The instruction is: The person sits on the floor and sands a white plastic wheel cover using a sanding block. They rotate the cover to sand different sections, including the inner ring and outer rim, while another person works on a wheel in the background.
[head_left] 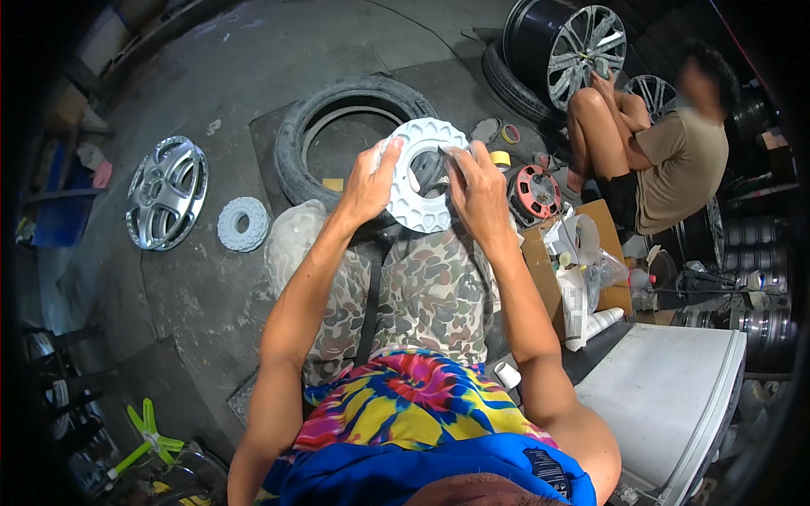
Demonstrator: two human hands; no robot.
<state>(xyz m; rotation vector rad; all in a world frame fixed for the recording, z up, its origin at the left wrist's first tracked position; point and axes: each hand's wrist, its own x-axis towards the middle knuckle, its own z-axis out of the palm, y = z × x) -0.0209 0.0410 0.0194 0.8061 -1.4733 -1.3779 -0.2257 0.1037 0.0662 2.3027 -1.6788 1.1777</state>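
Observation:
A pale grey, ring-shaped wheel part (424, 218) with scalloped hollows around its face is held up above my lap. My left hand (369, 185) grips its left rim, thumb on the front face. At the right side, my right hand (479, 187) is closed, its bent fingers lying over the ring and reaching to the inner edge. Something small and pale shows by those fingertips, too little of it to name. Behind the ring, a black tyre (291, 143) lies flat on the floor, partly hidden by my hands and the ring.
Left on the floor are a silver wheel cover (156, 192) and stacked pale grey ring parts (229, 223). Right stand a red reel (535, 191), a cardboard box (540, 270) of clutter and a white panel (666, 388). A co-worker (683, 164) sits handling a spoked wheel rim (567, 61).

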